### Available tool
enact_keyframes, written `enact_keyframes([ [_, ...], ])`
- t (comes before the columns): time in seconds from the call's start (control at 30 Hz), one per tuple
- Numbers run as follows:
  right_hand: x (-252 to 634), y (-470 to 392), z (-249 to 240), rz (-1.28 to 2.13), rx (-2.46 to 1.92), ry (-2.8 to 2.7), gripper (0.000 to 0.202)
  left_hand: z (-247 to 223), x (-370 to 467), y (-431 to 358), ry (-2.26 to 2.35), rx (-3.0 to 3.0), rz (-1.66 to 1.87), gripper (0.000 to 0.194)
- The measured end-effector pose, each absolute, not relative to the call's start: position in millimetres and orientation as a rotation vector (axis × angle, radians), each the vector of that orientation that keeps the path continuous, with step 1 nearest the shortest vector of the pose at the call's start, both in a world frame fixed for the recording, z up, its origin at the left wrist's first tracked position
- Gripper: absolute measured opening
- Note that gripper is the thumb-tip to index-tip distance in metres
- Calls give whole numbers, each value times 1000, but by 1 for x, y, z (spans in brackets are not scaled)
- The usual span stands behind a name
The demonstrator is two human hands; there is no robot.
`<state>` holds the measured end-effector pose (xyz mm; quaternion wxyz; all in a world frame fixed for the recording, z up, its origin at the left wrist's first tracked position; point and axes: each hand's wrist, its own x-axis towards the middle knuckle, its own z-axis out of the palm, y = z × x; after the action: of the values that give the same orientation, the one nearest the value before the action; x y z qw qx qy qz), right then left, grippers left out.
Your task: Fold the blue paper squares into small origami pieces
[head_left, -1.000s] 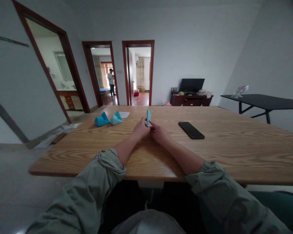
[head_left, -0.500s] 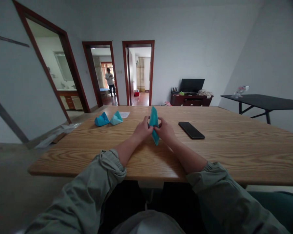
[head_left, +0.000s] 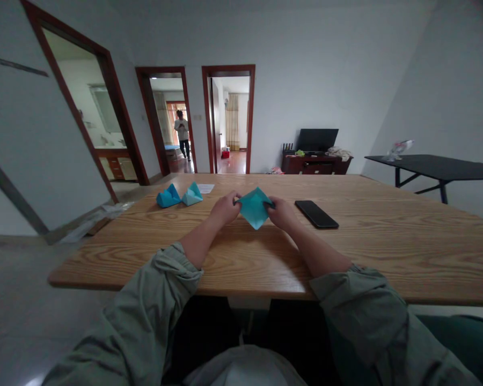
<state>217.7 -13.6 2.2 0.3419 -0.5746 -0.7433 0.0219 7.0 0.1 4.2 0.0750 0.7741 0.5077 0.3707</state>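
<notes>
Between my hands, just over the wooden table [head_left: 241, 268], is a piece of folded turquoise paper [head_left: 255, 209] spread into a diamond shape. My left hand [head_left: 226, 208] pinches its left corner. The opposite corner is gripped by my right hand [head_left: 282, 213], thumb toward me. Some fingertips are hidden behind the paper. Further left on the table stand two folded paper shapes, a darker blue one [head_left: 168, 197] and a light turquoise one [head_left: 192, 194], side by side.
A black phone [head_left: 316, 214] lies flat to the right of my hands. Behind the folded shapes is a small white paper [head_left: 205, 188]. A black table [head_left: 443, 166] stands at the far right. One person [head_left: 182, 134] is in the far doorway.
My hands have moved apart, and the turquoise paper has gone from a narrow, edge-on strip to a wide diamond. The person in the doorway has shifted slightly.
</notes>
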Motion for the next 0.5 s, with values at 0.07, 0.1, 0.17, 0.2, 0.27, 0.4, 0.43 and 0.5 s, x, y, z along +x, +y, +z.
enact_keyframes([
  [0.07,217,-13,1,79,-1456,-1958,22,1,4,4,1433,2364,1051,32],
  [0.1,216,-13,0,103,-1437,-1972,23,0,4,5,1359,2399,1027,36],
  [0.17,215,-12,-3,172,-1386,-2018,25,-3,2,6,1199,2487,979,38],
  [0.2,215,-11,-4,200,-1355,-2047,27,-4,2,7,1142,2530,946,38],
  [0.27,216,-10,-8,232,-1304,-2107,35,-6,0,8,1114,2593,846,39],
  [0.4,218,-6,-16,237,-1388,-2208,58,-11,-3,10,1186,2635,618,44],
  [0.43,219,-5,-18,227,-1423,-2235,61,-12,-3,11,1192,2642,570,47],
  [0.5,221,-2,-21,200,-1442,-2320,63,-16,-4,14,1208,2645,478,57],
])
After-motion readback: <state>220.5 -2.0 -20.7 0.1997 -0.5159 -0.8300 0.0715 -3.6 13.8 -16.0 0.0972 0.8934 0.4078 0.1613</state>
